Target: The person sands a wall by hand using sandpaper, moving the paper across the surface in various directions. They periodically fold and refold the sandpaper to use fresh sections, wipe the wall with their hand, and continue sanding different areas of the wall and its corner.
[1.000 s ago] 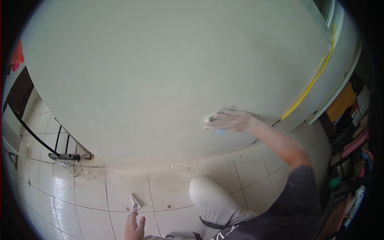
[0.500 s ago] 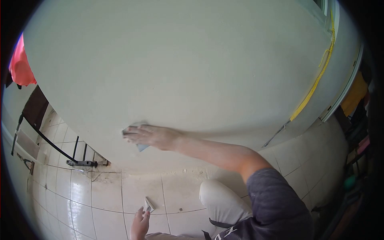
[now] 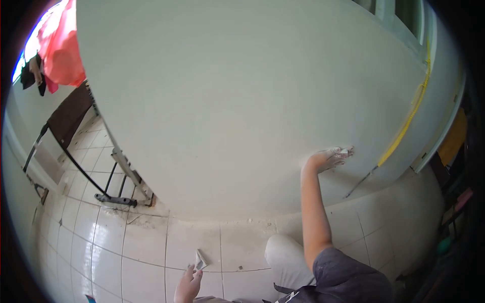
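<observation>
My right hand (image 3: 333, 158) is against the pale wall (image 3: 217, 111), low on its right side. Its fingers are dusted white and point right, pressing a small pale sheet (image 3: 344, 152) that shows between them. Near the bottom edge, my left hand (image 3: 187, 286) is over the tiled floor, thumb and forefinger closed at the lower end of a folded grey-white sheet (image 3: 200, 260).
A yellow strap (image 3: 404, 132) hangs down the wall's right side. A black-footed metal frame (image 3: 117, 200) stands on floor tiles (image 3: 146, 242) at left. Red cloth (image 3: 65, 53) hangs upper left; my bent knee (image 3: 288, 257) is below the wall.
My right hand has swept right across the wall, from the lower left to near the yellow strap. The view has shifted, while my left hand keeps its place beside the folded sheet.
</observation>
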A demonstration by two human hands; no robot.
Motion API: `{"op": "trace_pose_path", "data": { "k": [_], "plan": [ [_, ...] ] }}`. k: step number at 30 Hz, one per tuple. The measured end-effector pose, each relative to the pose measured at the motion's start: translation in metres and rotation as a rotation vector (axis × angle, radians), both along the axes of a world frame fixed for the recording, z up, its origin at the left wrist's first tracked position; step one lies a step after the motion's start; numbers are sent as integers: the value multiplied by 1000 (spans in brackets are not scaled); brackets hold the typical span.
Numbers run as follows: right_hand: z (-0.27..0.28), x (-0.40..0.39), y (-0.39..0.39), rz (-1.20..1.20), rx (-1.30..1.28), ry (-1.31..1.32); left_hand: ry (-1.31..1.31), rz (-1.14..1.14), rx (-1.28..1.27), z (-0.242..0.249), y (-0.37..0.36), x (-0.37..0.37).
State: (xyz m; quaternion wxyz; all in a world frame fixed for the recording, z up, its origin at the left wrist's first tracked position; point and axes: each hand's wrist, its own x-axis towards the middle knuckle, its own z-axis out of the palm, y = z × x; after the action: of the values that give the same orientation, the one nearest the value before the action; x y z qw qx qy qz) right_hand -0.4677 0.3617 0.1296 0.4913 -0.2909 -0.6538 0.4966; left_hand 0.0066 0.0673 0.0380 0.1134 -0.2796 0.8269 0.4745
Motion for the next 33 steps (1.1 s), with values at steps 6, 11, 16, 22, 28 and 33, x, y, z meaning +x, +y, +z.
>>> {"op": "trace_pose_path", "data": {
  "k": [6, 11, 16, 22, 28, 33],
  "plan": [
    [88, 97, -200, 144, 328, 243, 83, 38, -36, -11, 14, -12],
    [57, 128, -307, 333, 1303, 343, 83, -4, -2, -10, 12, -18],
    [-2, 127, -286, 271, 2107, 519, -8, 97, -22, -7, 4, -11],
    [-111, 86, -113, 633, 2601, 369, 16, 145, -75, -2, 8, -5],
    [-149, 40, 87, 663, 2685, 29, 41, 109, -51, 25, 15, -5],
    [-161, 49, 16, 244, 2606, 379, -34, 77, -76, 19, 11, -25]
  ]
}}
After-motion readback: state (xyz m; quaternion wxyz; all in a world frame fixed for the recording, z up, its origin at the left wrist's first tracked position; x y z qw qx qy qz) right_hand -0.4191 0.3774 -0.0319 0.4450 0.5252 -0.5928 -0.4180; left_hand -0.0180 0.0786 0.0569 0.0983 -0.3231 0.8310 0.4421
